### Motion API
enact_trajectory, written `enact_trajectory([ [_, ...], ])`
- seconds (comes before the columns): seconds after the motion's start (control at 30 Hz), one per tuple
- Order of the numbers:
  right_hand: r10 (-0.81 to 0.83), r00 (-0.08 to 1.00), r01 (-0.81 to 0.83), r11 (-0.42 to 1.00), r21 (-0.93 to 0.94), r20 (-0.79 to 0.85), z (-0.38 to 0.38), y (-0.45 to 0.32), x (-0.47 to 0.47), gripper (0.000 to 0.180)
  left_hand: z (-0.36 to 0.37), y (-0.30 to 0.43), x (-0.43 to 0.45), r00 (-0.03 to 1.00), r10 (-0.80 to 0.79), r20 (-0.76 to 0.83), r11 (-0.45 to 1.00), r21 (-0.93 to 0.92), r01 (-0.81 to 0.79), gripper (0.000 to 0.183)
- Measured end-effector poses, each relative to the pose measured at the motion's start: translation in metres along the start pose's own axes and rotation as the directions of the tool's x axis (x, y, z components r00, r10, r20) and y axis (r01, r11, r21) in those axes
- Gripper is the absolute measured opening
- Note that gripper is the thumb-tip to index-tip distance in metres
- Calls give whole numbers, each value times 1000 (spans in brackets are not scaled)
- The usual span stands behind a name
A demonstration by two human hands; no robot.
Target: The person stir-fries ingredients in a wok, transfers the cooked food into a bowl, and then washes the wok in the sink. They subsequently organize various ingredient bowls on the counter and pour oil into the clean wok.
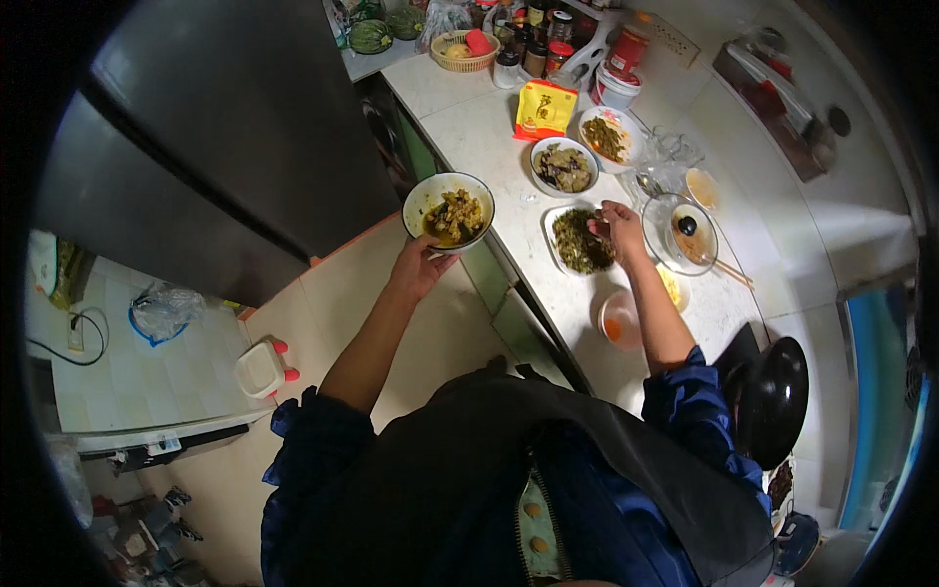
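Note:
My left hand [419, 270] grips the rim of a white bowl [449, 213] with a dark edge, holding yellowish cooked food in sauce, out over the floor beside the counter. My right hand [618, 227] is over the right side of a white dish of chopped dark greens [579, 241]; its fingers are bent, and whether they pinch anything is unclear. Behind that dish stand a bowl of cooked vegetables [564, 167] and a patterned bowl with dark food [606, 139]. Right of my hand is a glass bowl [679, 233] with a smaller bowl visible through it.
A yellow packet [545, 110], a basket [464, 63], jars and bottles stand farther back on the counter [455, 95]. Nearer are a pink bowl [620, 321] and chopsticks [735, 274]. A black wok [772, 403] is at right; a refrigerator [242, 125] and small stool [260, 370] are left.

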State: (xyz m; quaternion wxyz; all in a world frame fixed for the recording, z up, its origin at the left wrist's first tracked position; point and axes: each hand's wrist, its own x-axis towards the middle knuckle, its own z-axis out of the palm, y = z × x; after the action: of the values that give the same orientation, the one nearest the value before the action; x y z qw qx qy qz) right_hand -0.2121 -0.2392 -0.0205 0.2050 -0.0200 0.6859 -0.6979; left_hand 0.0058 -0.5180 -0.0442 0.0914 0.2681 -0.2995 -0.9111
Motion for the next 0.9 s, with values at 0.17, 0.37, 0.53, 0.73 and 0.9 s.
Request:
enact_trajectory([
  [0.17, 75, 997, -80, 918, -389, -29, -13, 6, 96, 28, 13, 46, 85, 1000, -11, -17, 1000, -16, 10, 40],
  [0.37, 211, 973, -214, 977, 21, 94, 1, 10, 135, 37, 8, 101, 211, 999, -50, 5, 999, 4, 50, 32],
  [0.53, 224, 975, -224, 973, -52, -1, 22, -3, 127, 36, 22, 140, 294, 997, -66, 27, 997, 42, 65, 52],
  [0.73, 233, 970, -237, 970, -57, -74, 89, 6, 129, 39, 13, 175, 379, 982, -174, 74, 981, 100, 166, 47],
  [0.9, 266, 959, -269, 963, -19, -100, 174, -3, 160, 42, -6, 193, 425, 985, -173, 25, 977, 130, 168, 50],
])
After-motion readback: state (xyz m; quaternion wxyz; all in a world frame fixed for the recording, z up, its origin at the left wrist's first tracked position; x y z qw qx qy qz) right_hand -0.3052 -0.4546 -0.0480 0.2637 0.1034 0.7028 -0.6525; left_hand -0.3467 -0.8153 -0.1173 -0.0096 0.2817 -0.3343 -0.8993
